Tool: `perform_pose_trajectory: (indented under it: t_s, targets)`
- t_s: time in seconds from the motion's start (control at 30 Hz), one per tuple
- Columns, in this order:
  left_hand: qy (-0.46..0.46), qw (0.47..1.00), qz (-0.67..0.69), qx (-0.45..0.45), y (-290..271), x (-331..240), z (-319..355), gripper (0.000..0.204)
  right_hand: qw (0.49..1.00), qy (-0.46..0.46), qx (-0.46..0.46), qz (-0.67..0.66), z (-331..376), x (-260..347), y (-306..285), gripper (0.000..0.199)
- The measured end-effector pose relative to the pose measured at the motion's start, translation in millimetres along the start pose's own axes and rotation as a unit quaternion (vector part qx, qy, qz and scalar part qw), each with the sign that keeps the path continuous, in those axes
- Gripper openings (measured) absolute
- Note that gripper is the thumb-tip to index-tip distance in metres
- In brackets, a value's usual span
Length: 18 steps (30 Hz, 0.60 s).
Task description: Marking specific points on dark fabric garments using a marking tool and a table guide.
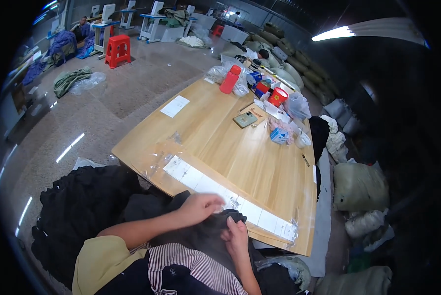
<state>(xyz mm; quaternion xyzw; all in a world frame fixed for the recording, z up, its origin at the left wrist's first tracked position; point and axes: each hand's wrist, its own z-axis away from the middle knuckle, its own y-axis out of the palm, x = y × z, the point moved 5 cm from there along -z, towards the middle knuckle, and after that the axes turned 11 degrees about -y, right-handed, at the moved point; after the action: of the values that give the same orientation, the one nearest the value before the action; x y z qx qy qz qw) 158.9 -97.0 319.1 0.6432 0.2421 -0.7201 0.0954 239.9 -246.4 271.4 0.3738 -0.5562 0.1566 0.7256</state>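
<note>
You have one piece of black cloth [193,238] across your lap, its far edge bunched up against the near side of the table. That gathered edge lies just beyond and slightly left of your right hand [236,233], and just right of and nearer to you than your left hand [203,209]. Your right hand is the nearer one: its thumb and curled fingers appear to pinch the bunched edge. Your left hand arches over it, fingers bent and blurred; you cannot tell whether they grip anything. The cloth is too crumpled to give a clear long axis, though its folds run roughly from your lap toward the table.

To your left sits one heap of black fabric [83,211]. Ahead, one white strip [205,184] is fixed along the near edge of the wooden table [230,157], its long axis running from far left to near right.

Farther over the tabletop, count one pen [305,160] at the right edge, one blue-and-white packet [279,136], one phone [245,119], one white sheet [174,106] on the left, one red tin [278,97] and one red bottle [230,79]. Beyond, on the floor at left, stands one red stool [117,51], with at least one more farther off.
</note>
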Motion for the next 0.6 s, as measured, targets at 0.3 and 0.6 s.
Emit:
perform_pose_trajectory:
  t_s: [0.3, 0.6]
  targets:
    - [0.007, 0.957, -0.022, 0.290, 59, 18, -22, 0.031, 0.987, -0.080, 0.106, -0.086, 34, 44, 0, 0.011]
    - [-0.224, 0.914, 0.276, 0.197, 11, -2, -60, 0.022, 0.914, -0.099, 0.011, 0.393, 40, 126, -62, 0.046]
